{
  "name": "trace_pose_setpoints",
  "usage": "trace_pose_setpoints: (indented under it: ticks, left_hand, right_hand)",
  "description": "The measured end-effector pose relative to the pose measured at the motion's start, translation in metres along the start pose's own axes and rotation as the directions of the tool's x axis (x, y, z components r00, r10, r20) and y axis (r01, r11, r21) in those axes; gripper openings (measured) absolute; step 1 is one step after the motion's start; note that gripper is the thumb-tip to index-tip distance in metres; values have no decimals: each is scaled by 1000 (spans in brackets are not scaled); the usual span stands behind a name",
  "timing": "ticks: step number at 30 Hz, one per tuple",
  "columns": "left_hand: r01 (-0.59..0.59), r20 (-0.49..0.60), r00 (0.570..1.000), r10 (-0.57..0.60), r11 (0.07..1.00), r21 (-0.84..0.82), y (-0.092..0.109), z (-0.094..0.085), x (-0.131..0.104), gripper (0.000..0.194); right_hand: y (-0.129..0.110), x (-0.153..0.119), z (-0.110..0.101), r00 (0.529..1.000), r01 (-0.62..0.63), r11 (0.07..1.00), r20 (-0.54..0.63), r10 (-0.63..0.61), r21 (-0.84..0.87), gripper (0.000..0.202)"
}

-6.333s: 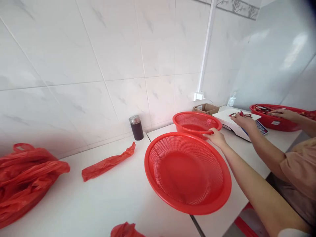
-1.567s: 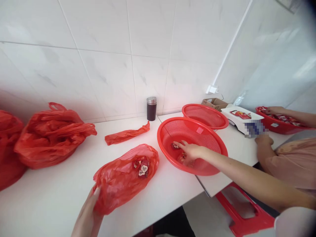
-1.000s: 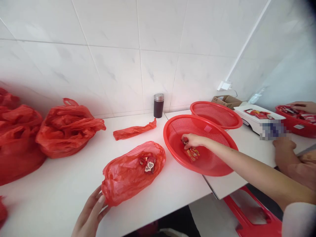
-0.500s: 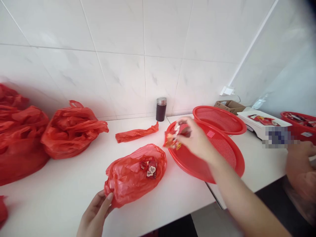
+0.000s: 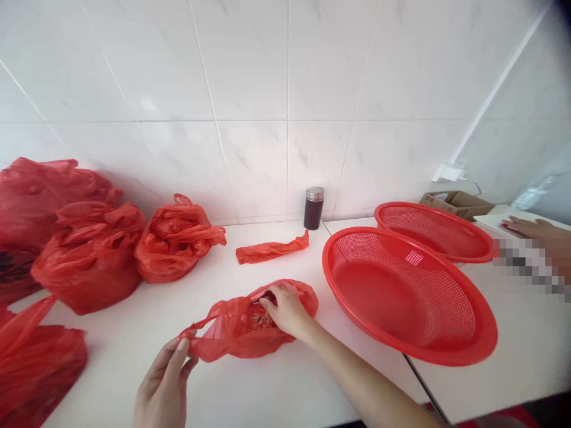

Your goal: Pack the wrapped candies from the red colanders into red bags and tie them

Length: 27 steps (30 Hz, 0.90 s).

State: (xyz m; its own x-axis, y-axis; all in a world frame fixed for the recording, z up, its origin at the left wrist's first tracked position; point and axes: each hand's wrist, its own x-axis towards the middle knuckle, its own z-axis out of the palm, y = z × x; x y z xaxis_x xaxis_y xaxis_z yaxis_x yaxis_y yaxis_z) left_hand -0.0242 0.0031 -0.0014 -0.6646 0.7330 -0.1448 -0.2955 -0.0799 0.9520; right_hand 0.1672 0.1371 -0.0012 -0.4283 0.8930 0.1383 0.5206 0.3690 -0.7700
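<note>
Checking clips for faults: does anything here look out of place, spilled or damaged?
Nothing looks spilled or damaged around the red bag. Mildly odd: the front basket straddles the seam between two white tables instead of standing on one. A blocky patch beside another person's hand also hides part of the picture.

Packing room or shop back room; can't tell which. Signs: marbled tile wall, white surface, red colanders, stuffed red bags, open red bag of packets, co-worker's hand.

Crumpled red bag, open, w/ pkts inside.
</note>
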Motion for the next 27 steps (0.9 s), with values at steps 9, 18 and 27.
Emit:
trace_pose_setpoints:
  ticks: [9, 18, 27]
  left_hand:
    - [56, 48, 998, -49, 989, -139, 29, 15, 10, 42]
    - [-140, 126, 981, 150, 986, -84, 77, 22, 10, 53]
    - [-223, 245, 945, 216, 975, 1, 118, 59, 26, 39]
  right_hand:
    - [-18, 10, -51, 987, 120, 697, 160, -7, -707, 51]
    - [-52, 24, -99, 994, 102, 758, 103, -46, -644, 83]
    - [-83, 56, -174, 968, 92, 876, -162, -189, -473, 15]
